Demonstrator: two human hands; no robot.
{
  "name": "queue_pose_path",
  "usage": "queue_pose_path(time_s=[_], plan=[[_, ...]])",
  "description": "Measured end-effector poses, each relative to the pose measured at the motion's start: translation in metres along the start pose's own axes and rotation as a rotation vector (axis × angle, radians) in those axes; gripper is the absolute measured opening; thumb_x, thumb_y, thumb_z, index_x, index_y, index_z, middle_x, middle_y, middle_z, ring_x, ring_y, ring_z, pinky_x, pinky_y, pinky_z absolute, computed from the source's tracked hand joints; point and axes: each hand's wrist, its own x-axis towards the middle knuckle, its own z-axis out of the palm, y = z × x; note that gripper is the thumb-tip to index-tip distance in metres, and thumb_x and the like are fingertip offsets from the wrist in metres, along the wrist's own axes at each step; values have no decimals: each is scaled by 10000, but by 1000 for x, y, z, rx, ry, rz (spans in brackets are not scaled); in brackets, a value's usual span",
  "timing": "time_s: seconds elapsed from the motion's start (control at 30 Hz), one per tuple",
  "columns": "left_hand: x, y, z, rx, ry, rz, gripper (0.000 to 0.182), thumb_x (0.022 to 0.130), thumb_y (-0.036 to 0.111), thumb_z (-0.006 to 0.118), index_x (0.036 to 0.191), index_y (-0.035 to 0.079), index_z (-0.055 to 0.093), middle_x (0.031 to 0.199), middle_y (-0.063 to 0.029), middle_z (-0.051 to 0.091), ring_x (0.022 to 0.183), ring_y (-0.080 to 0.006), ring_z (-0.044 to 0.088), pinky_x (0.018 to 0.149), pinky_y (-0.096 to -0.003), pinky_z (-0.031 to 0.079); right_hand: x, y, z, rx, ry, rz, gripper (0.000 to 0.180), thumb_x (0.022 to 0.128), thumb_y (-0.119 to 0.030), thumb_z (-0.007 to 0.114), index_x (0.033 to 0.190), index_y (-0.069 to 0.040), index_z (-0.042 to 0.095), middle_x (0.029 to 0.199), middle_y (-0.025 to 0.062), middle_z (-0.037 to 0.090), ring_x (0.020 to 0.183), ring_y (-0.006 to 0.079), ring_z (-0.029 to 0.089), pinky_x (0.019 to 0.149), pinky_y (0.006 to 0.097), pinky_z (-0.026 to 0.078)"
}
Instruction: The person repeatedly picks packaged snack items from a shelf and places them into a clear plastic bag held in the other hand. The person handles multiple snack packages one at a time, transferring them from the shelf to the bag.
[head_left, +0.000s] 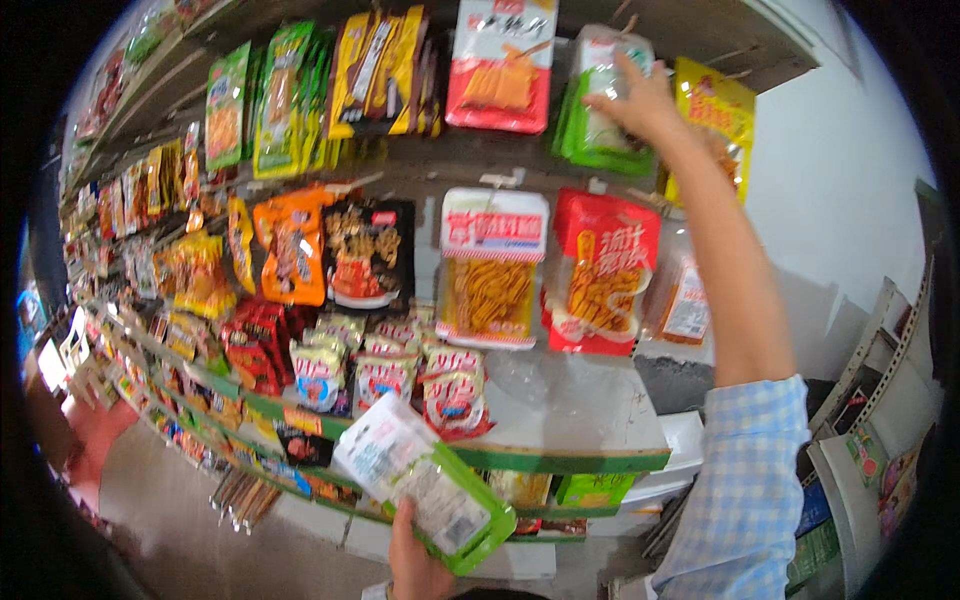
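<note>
Reaching up to the top right, my right hand (637, 97) has its fingers spread against the front of the green-and-white snack packets (600, 150) that hang from a hook there. Low in the view, my left hand (416, 555) holds a green-and-white packet with a clear window (442, 495) by its lower edge, tilted. A red-and-white packet (499, 82) hangs left of my right hand, and a yellow packet (731, 112) hangs to its right, partly behind my forearm.
Below hang a noodle-like snack packet (491, 277), a red packet (604, 277) and a black packet (369, 255). Small snack bags (454, 390) stand on a shelf with a green front edge (562, 459). More stocked shelves curve away left. A perforated metal upright (885, 364) leans at the right.
</note>
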Motion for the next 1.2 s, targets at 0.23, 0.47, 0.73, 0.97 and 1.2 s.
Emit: queue_pose_path(time_s=[0.23,0.47,0.73,0.97,1.2], plan=[[16,-27,-9,-6,29,-58,420,959,262,415,1307,29,392,1265,-121,521,1134,-266,532,989,-429,416,-92,-12,-42,-82,262,-310,424,781,-220,653,1157,-47,562,1229,213,492,1147,352,476,973,388,382],[20,-46,-2,0,2,210,386,960,123,452,1332,119,350,1287,-33,470,1160,-165,475,988,-346,398,-287,-120,-73,632,-699,-429,357,800,-246,670,1066,-17,606,1127,139,591,1038,267,569,874,343,456],[30,-81,-9,339,-125,254,535,902,-2,500,1362,71,237,1286,-87,418,1136,-139,453,949,-285,391,-349,-136,-56,855,-878,-165,370,829,-245,623,1076,17,543,936,233,607,839,375,605,706,409,474],[22,-77,4,106,-34,182,424,973,143,430,1370,77,298,1290,-57,473,1143,-159,477,981,-326,395,-329,-93,-58,1334,-963,399,173,930,-134,502,967,3,602,813,19,639,764,33,542,625,249,454],[14,-40,10,125,-62,86,446,959,138,426,1376,80,279,1303,-102,455,1145,-242,503,960,-400,436,-192,-47,-78,1338,-141,96,595,854,34,500,1408,-69,307,1028,92,629,838,97,571,766,223,450]])
